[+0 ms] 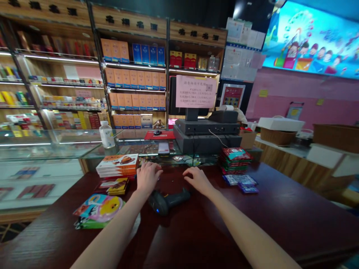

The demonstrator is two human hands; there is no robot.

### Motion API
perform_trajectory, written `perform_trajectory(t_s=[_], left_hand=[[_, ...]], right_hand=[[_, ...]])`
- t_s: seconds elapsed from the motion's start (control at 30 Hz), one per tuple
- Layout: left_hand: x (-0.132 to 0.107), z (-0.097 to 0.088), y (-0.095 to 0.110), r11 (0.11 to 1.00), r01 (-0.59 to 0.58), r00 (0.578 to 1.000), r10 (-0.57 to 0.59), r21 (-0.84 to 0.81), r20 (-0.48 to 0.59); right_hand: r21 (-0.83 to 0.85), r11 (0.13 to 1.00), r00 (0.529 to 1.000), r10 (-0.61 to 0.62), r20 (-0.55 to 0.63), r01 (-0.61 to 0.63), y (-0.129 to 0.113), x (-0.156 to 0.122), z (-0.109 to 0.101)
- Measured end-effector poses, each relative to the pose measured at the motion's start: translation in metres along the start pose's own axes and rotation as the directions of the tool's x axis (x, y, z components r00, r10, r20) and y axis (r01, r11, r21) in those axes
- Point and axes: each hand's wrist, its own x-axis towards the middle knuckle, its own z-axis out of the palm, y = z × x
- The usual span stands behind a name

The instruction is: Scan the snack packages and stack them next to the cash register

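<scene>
Just beyond the black barcode scanner on the dark wood counter, your left hand and right hand rest open, palms down, fingers apart, holding nothing. Left of the scanner lie a stack of orange snack boxes and a colourful packet; right of it, a stack of red packs; farther ahead, a smartphone lies on the glass case.
</scene>
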Motion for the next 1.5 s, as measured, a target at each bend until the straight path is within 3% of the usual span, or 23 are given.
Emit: perform_trajectory(t_s=[0.27, 0.6, 1.23, 1.5], left_hand=[[-0.004, 0.008, -0.035, 0.986, 0.037, 0.987, -0.061, 0.165, 0.146], [-0.005, 0.018, -0.057, 0.961, 0.008, 0.955, -0.089, 0.277, 0.283], [-0.003, 0.019, -0.064, 0.958, 0.014, 0.947, -0.105, 0.288, 0.302], [-0.004, 0.015, -0.06, 0.972, 0.02, 0.966, -0.079, 0.234, 0.246]], right_hand=[[0.014, 0.998, 0.996, -0.057, 0.063, 0.056, -0.018, 0.022, 0.027], [-0.003, 0.996, 0.979, -0.089, 0.186, 0.091, -0.033, 0.051, 0.055], [-0.052, 0.984, 0.94, -0.148, 0.306, 0.172, -0.056, 0.086, 0.089], [-0.014, 0.986, 0.957, -0.155, 0.246, 0.164, -0.058, 0.079, 0.081]])
